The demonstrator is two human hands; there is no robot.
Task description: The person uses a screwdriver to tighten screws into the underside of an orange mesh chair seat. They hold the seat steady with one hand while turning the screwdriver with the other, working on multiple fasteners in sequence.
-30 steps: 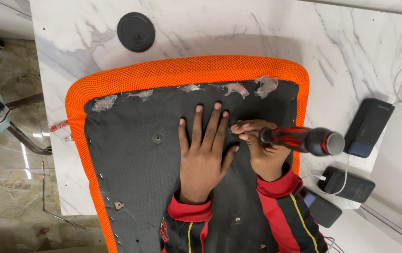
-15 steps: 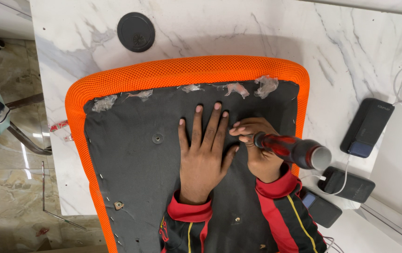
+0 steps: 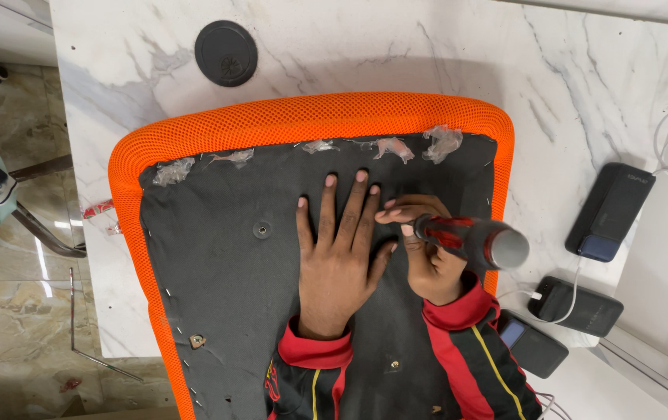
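An upturned chair seat (image 3: 217,257) lies on a white marble table (image 3: 396,54). Its underside is dark grey fabric, with an orange mesh rim (image 3: 303,117) stapled around it. My left hand (image 3: 339,253) lies flat on the fabric with its fingers spread. Just right of it, my right hand (image 3: 427,249) grips a screwdriver (image 3: 470,239) with a red and black handle. The tool's tip points down at the fabric beside my left fingers and is hidden by my hand. Both sleeves are black and red.
A round black grommet cap (image 3: 226,53) sits in the table at the back. Right of the seat lie three dark power banks (image 3: 611,210), (image 3: 579,305), (image 3: 532,342) with white cables. A metal insert (image 3: 262,229) shows in the fabric. A chair base (image 3: 7,155) stands on the floor at left.
The screwdriver's handle has swung down and toward me, so its grey butt end now faces the camera more. My left hand has stayed flat in place.
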